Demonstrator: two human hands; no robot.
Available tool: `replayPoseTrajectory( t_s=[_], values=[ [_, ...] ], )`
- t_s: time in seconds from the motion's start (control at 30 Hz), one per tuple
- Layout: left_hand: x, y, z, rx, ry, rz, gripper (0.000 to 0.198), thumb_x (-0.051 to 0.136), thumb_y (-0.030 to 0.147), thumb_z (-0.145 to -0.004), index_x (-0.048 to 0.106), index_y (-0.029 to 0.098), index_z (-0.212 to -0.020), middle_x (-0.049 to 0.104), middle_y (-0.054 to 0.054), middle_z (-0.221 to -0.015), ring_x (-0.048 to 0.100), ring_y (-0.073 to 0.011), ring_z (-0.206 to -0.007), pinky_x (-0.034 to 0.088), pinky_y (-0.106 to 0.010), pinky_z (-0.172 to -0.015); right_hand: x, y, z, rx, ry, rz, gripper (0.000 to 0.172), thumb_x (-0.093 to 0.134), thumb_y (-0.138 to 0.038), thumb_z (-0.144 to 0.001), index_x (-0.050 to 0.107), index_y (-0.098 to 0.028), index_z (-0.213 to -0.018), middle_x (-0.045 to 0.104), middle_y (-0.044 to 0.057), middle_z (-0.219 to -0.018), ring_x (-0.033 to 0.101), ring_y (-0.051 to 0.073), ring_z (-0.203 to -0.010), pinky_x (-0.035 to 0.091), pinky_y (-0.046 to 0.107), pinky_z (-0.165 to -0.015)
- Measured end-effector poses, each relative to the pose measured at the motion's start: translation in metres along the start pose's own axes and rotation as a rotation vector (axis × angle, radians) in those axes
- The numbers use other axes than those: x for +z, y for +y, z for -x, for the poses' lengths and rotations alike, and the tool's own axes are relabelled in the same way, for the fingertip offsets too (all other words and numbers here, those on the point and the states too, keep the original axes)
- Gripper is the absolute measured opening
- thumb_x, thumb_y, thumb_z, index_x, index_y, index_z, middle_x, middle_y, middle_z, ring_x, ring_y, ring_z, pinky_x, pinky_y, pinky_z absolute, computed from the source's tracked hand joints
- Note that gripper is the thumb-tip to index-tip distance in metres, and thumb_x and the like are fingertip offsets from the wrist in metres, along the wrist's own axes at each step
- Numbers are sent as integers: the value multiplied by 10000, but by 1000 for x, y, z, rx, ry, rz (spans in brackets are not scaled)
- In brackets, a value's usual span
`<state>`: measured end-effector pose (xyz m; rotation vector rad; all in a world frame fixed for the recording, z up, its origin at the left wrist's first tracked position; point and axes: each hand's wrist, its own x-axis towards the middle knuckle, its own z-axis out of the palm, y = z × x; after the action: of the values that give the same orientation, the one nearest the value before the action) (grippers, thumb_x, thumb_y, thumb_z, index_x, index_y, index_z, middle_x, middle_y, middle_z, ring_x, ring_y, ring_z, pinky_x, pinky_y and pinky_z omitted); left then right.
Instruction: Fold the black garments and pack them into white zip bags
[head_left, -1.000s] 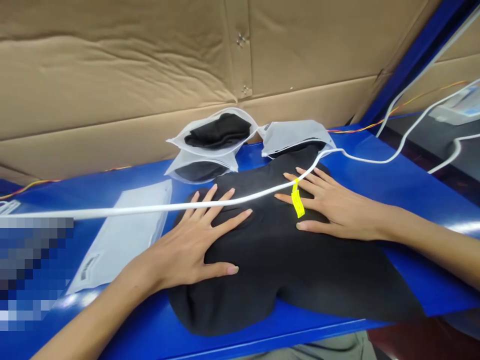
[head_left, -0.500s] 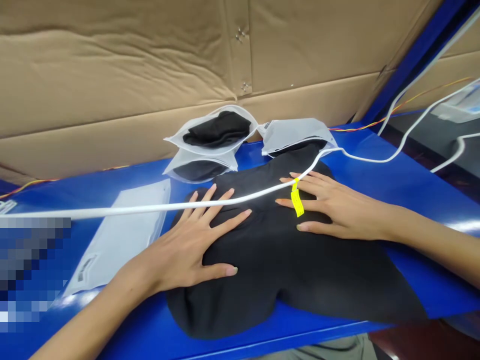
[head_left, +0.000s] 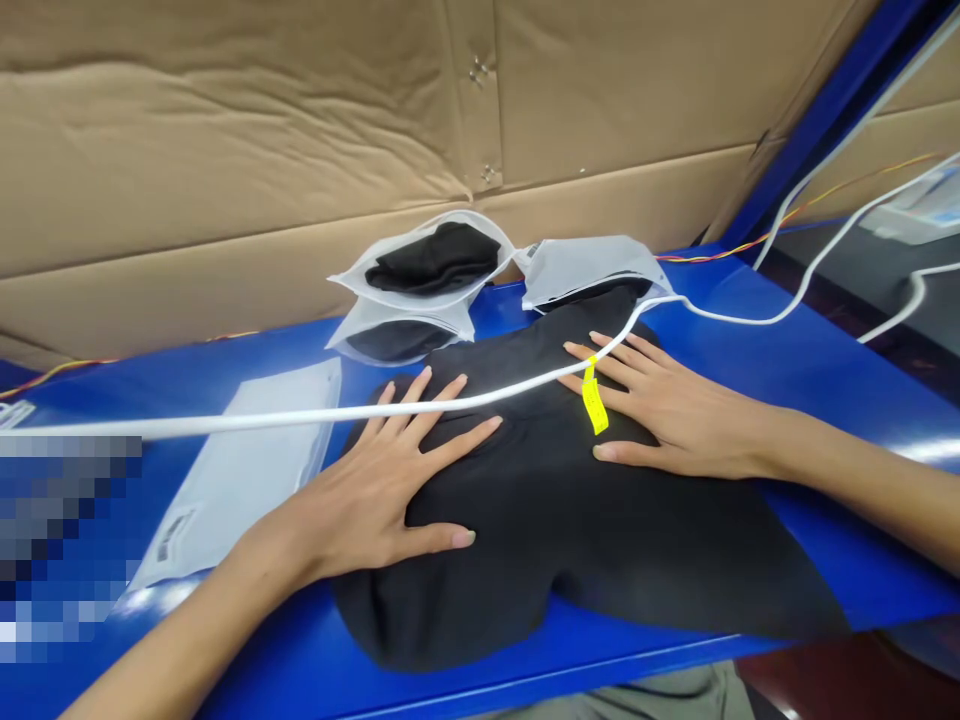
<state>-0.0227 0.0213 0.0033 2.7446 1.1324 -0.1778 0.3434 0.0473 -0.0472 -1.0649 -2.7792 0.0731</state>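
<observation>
A black cloth garment [head_left: 540, 510] lies spread over the blue table [head_left: 757, 370], its lower right part reaching the front edge. My left hand [head_left: 375, 490] rests flat on the cloth's left side with fingers spread. On the right side my right hand [head_left: 660, 405] also lies on the cloth, fingers apart. A white cable [head_left: 300, 415] with a yellow tag [head_left: 594, 400] passes in front of both hands in the view. Neither hand grips anything.
Behind the cloth are an open white bag [head_left: 360, 285] with black fabric inside, another below it [head_left: 457, 320], and a third bag [head_left: 592, 258] at its right. A flat white bag [head_left: 232, 470] lies left. A brown padded wall [head_left: 247, 130] stands at the back.
My right hand has shifted slightly on the cloth, its fingers a little higher and at a different slant. My left hand has hardly moved.
</observation>
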Motion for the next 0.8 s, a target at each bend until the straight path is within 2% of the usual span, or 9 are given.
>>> replayPoseTrajectory(
  t_s=[0.23,0.47,0.63,0.73,0.8],
  values=[
    [0,0,1,9,13,7,886,546,794,-961,194,463,-1704,47,-60,-1831,38,-523,-1643,194,-852,-1229,-1,2,-1,4,3,-31,811,441,-710,-1053,296,-260,-1712,294,175,-1763,233,436,-1635,265,774,-1250],
    [4,-5,-2,1,71,-5,717,455,704,-1051,223,487,-1693,289,-52,-1787,155,-440,-1665,172,-805,-1275,-1,3,0,-4,12,-44,779,463,-680,-1057,334,-258,-1699,314,173,-1758,251,422,-1634,276,755,-1256],
    [7,-8,-3,6,76,0,757,497,711,-1030,228,475,-1697,202,-52,-1814,101,-473,-1665,192,-824,-1257,0,3,-2,-4,55,-21,735,469,-672,-1057,394,-280,-1675,318,196,-1751,278,448,-1619,279,774,-1238],
    [7,-10,-6,15,170,-15,698,505,681,-1036,353,440,-1673,239,-63,-1800,140,-475,-1660,237,-795,-1265,1,4,-1,3,54,-10,728,468,-677,-1056,407,-288,-1669,348,207,-1736,298,446,-1613,298,768,-1231],
    [4,-12,-8,-28,314,-37,635,498,599,-1061,411,380,-1651,288,-81,-1773,180,-444,-1659,256,-734,-1297,0,5,0,4,53,-12,725,456,-674,-1062,399,-285,-1672,369,209,-1726,310,433,-1612,307,758,-1234]
  ],
)
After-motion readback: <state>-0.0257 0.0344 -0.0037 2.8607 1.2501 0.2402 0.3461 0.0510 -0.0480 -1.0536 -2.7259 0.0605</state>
